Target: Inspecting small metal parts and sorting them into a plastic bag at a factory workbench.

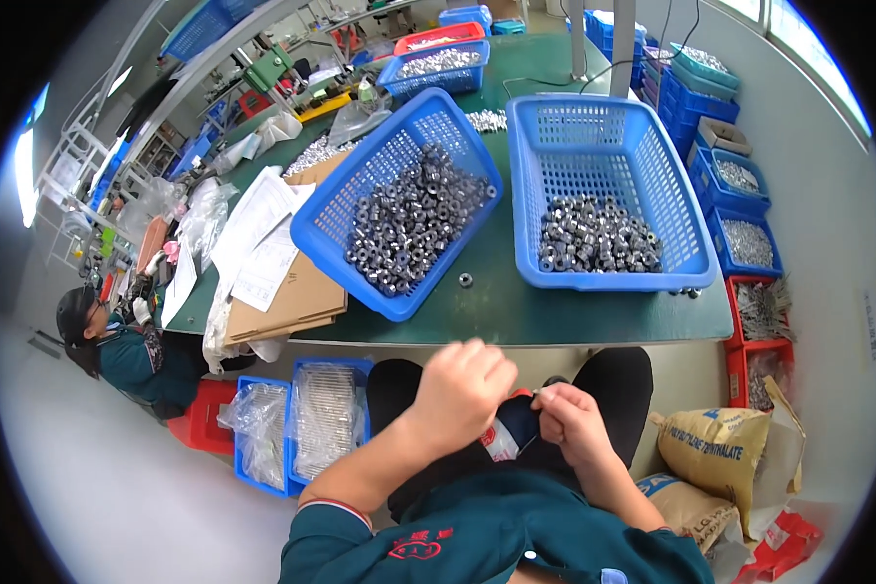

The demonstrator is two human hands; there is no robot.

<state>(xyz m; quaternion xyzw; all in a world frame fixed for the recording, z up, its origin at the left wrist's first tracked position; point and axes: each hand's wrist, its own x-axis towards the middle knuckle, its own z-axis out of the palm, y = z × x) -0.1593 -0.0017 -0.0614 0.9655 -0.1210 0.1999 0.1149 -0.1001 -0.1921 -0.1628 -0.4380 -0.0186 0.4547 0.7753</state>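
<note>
My left hand (464, 384) is raised over my lap, just off the table's front edge. Its fingers are curled into a fist, and whatever is inside is hidden. Lower and to the right, my right hand (567, 420) pinches thumb against forefinger on something small that I cannot make out. Beyond the hands, a tilted blue basket (313, 226) holds many dark, ring-shaped metal parts (409, 219). To its right a second blue basket (613, 280) contains similar metal parts (599, 236). One loose metal ring (465, 280) lies on the green table (419, 326) between them.
Papers (263, 258) and flat cardboard (307, 302) lie left of the baskets. Filled blue bins (329, 419) stand on the floor at left, near a seated person (131, 350). Sacks (715, 443) and stacked bins (749, 243) line the right side. A metal post (622, 49) rises behind.
</note>
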